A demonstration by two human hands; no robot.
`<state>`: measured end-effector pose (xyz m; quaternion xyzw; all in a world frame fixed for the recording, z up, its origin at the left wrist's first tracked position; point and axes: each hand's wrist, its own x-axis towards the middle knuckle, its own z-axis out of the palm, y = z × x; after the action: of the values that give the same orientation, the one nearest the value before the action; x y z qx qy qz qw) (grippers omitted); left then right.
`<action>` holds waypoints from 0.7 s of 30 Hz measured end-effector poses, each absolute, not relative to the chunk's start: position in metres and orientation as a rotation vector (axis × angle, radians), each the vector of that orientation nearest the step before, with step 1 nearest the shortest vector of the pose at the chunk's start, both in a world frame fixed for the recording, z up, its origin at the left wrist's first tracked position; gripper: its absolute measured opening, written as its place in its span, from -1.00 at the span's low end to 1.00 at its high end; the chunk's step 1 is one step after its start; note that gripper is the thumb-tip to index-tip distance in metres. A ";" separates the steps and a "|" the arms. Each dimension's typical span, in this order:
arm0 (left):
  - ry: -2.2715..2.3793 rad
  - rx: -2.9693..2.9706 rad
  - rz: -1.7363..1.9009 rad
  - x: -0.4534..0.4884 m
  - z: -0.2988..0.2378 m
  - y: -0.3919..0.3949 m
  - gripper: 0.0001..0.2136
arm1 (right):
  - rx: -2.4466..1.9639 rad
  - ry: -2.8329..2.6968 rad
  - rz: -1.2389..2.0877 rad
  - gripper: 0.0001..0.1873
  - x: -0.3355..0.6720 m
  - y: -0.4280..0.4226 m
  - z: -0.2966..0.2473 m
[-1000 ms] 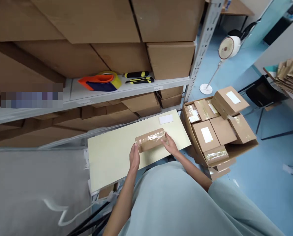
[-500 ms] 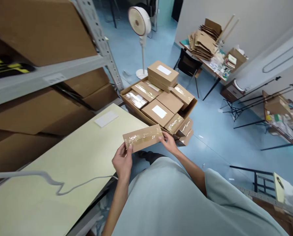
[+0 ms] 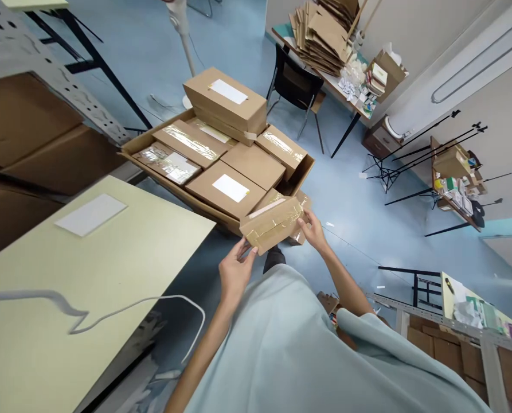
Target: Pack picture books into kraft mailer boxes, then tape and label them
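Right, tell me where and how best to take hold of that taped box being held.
The held box is probably best taken by its two short ends, coming from left and right together: it is long and narrow, and the big carton lies beyond its far side.

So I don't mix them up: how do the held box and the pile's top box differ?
The held box is slimmer; the top box is bulkier. The held box is tilted between left hand and right hand; the top box sits on the pile. Both are brown cardboard.
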<state>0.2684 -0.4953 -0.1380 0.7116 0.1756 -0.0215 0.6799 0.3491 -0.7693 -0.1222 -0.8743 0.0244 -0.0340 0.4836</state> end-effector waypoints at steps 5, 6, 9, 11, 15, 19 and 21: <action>0.462 1.601 -0.079 0.350 -0.150 -0.548 -0.45 | -2.153 -0.047 -0.062 -0.30 0.449 -0.815 -0.138; 0.481 1.596 -0.086 0.370 -0.154 -0.559 -0.46 | -2.159 -0.057 -0.044 -0.30 0.473 -0.824 -0.143; 0.529 1.561 -0.112 0.428 -0.167 -0.591 -0.47 | -2.181 -0.071 0.050 -0.26 0.545 -0.853 -0.160; 0.547 1.536 -0.130 0.461 -0.176 -0.610 -0.50 | -2.189 -0.086 0.117 -0.24 0.584 -0.870 -0.166; 0.610 1.468 -0.156 0.507 -0.200 -0.640 -0.53 | -2.247 -0.183 0.128 -0.32 0.626 -0.887 -0.156; 0.730 1.379 -0.221 0.533 -0.229 -0.661 -0.71 | -2.335 -0.359 0.042 -0.40 0.631 -0.879 -0.132; 0.764 1.312 -0.266 0.538 -0.240 -0.670 -0.84 | -2.367 -0.425 0.013 -0.42 0.628 -0.871 -0.123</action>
<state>0.5382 -0.6703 -0.2405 0.5931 0.3452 -0.1200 0.7174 0.6281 -0.8706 -0.1231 -0.9182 -0.1648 0.0051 0.3600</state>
